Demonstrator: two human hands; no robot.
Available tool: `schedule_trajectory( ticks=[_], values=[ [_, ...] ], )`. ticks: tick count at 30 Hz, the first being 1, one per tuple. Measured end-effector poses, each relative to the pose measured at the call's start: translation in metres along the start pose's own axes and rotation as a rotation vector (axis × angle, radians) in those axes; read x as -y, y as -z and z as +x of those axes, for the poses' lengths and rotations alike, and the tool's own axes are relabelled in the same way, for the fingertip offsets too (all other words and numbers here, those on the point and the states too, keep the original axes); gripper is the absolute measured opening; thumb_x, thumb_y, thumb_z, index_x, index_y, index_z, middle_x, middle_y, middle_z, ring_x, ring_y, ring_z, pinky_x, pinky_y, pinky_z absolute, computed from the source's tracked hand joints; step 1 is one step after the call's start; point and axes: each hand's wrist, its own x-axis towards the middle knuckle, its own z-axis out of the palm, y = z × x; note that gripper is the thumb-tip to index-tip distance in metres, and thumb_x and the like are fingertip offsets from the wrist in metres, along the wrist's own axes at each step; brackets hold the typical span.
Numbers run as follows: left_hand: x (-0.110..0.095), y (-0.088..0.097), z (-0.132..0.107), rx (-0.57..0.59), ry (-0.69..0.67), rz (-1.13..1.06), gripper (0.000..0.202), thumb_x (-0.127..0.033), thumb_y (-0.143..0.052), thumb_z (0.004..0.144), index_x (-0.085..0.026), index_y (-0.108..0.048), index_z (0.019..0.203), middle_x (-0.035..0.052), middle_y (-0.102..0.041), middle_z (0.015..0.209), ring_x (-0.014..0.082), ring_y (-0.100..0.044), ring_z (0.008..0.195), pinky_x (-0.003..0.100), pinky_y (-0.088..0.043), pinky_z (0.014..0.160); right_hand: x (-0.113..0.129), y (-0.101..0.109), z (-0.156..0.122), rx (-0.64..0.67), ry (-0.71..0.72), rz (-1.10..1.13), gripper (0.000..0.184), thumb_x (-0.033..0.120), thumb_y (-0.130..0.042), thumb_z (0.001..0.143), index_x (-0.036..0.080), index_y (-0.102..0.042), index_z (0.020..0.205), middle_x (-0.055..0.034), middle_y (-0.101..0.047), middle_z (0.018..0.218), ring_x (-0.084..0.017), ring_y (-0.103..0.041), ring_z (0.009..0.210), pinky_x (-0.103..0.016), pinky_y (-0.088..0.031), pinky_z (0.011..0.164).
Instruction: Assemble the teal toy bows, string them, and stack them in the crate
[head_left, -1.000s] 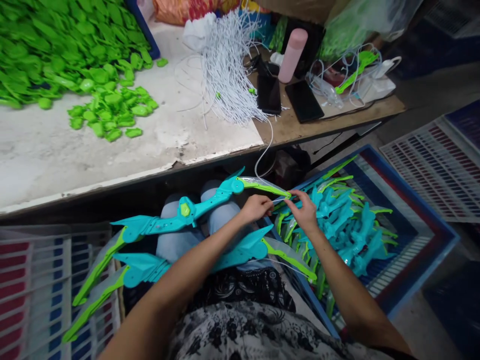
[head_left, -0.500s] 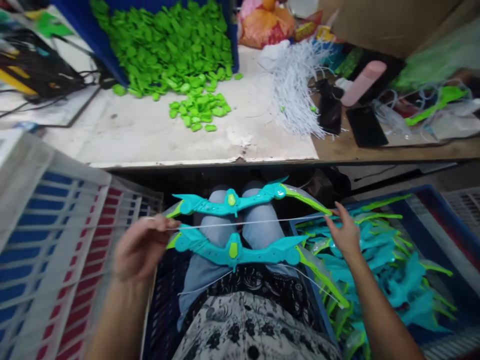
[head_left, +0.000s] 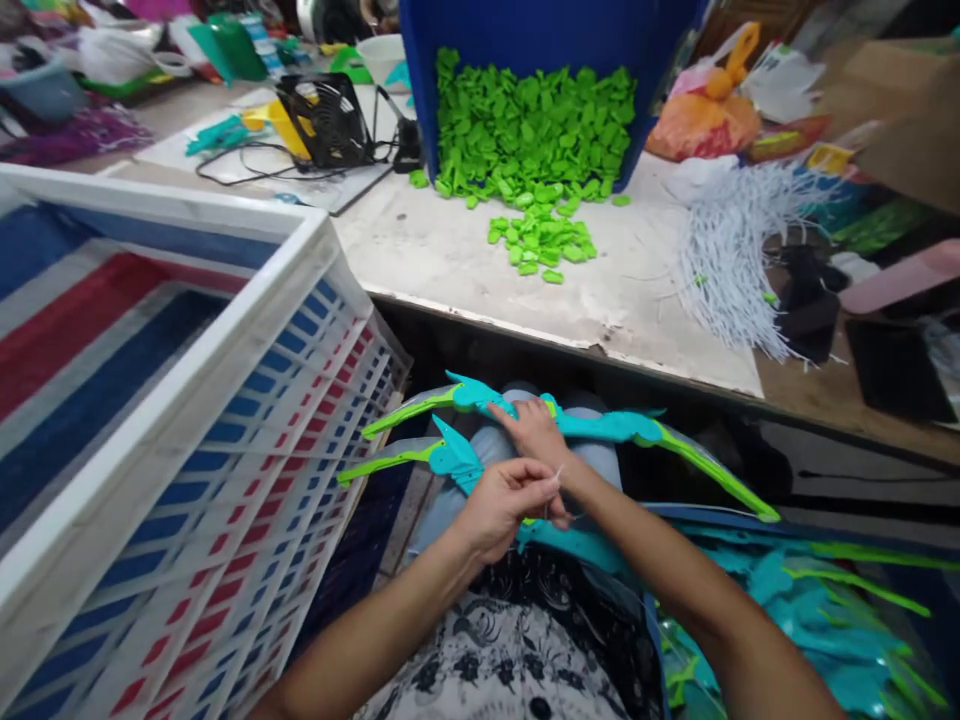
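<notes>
Two turquoise toy bows with lime-green limbs lie across my lap. My right hand [head_left: 536, 430] is on the middle of the farther toy bow [head_left: 600, 427], its fingers over the grip and partly hiding it. Closer to my body, my left hand [head_left: 517, 505] is closed in a pinch, with a short end of white string [head_left: 558, 474] showing at the fingertips. Below it is the nearer toy bow [head_left: 454, 455], its middle covered by my left hand and right forearm. On my right, a blue crate holds a heap of similar toy bows [head_left: 810, 610].
A white slatted crate [head_left: 300, 235] with a striped lining stands at my left. On the table [head_left: 420, 265] ahead, a blue bin [head_left: 517, 35] spills small green pieces [head_left: 540, 135]. Farther right lie a bundle of white strings [head_left: 731, 260] and a phone. A black fan [head_left: 322, 120] stands back left.
My view has swung left. My hands, earlier apart at the ends of the farther bow with a white string stretched between them, have come together near its middle.
</notes>
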Motion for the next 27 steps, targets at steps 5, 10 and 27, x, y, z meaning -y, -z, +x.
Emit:
schedule_trajectory(
  ticks=[5,10,27],
  values=[
    [-0.032,0.036,-0.004,-0.283,-0.303,0.127,0.027,-0.038,-0.076,0.064,-0.015,-0.065,0.073,-0.0032,-0.054,0.052,0.0046,-0.042,0.044,0.018,-0.031,0.045,-0.055,0.036,-0.014,0.251,0.037,0.438,0.047,0.039,-0.045,0.09,0.03,-0.044,0.136,-0.0021,-0.066,0.088,-0.017,-0.058,0.074,-0.029,-0.046,0.07],
    [-0.087,0.09,0.01,-0.685,-0.664,0.475,0.023,-0.036,-0.07,0.069,-0.015,-0.07,0.077,-0.003,-0.056,0.056,0.007,-0.043,0.049,0.02,-0.033,0.048,-0.074,0.048,-0.017,0.367,-0.081,0.697,0.05,0.046,-0.05,0.085,0.027,-0.052,0.13,0.0024,-0.066,0.074,-0.01,-0.047,0.052,-0.021,-0.038,0.05],
    [-0.12,0.103,0.029,-0.828,-0.839,0.886,0.017,-0.027,-0.058,0.077,-0.015,-0.07,0.076,0.0003,-0.066,0.067,0.0108,-0.057,0.06,0.02,-0.042,0.058,-0.073,0.041,-0.015,0.366,-0.095,0.709,0.049,0.044,-0.053,0.083,0.03,-0.052,0.13,-0.0003,-0.069,0.104,-0.014,-0.056,0.058,-0.025,-0.044,0.051]
  ],
)
